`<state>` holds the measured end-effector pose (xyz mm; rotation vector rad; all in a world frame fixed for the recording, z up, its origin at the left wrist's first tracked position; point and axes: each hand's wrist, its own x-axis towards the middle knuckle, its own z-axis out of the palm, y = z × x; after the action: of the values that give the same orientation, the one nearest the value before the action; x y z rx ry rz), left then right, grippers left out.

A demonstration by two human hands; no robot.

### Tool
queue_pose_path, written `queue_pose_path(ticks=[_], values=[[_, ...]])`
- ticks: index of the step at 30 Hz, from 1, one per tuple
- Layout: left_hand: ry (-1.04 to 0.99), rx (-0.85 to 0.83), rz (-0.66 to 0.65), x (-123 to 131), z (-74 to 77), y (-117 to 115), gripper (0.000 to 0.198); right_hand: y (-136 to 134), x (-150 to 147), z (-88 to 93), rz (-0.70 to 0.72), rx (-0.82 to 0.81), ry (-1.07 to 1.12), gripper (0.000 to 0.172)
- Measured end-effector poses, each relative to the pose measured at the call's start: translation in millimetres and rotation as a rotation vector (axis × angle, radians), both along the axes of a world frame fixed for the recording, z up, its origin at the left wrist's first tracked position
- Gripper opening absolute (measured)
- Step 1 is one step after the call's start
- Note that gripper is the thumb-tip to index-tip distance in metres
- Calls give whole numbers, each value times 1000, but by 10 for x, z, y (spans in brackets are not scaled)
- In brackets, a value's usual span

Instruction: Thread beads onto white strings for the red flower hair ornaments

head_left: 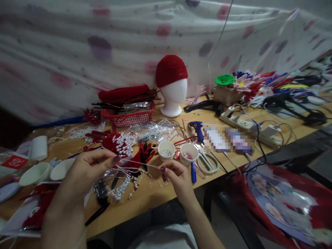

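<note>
A thin white string [141, 163] runs taut between my two hands above the table. My left hand [89, 169] pinches one end between thumb and fingertips. On the other side my right hand [177, 178] pinches the string too, fingers curled. Below the hands lie white pearl bead strands [122, 189] and a strand with red and green beads [135, 185]. Behind my left hand is a red piece covered with white pearls [121, 143]. Two white cups, one with pale beads [166, 152] and one with reddish beads [188, 154], stand just beyond my right hand.
A foam head with a red cap [171, 71] stands at the back beside a red basket [132, 118]. Scissors [209, 162], a blue marker [193, 173], a blue glue gun [197, 129] and a power strip [243, 122] lie to the right. White bowls [36, 174] sit left.
</note>
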<state>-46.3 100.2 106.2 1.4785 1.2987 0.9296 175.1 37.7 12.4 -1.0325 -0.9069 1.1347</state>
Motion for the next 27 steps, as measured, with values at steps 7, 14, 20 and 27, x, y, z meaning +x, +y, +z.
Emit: queue_pose_path(ticks=[7, 14, 20, 27], values=[[-233, 11, 174, 29, -19, -15, 19, -71, 131, 31, -124, 57, -99, 11], [-134, -14, 124, 105, -2, -49, 12, -214, 221, 100, -46, 120, -301, 9], [103, 20, -210, 339, -64, -211, 14, -230, 54, 289, 120, 345, -511, 49], [-22, -4, 23, 245, -193, -226, 19, -167, -12, 159, 97, 233, -427, 15]])
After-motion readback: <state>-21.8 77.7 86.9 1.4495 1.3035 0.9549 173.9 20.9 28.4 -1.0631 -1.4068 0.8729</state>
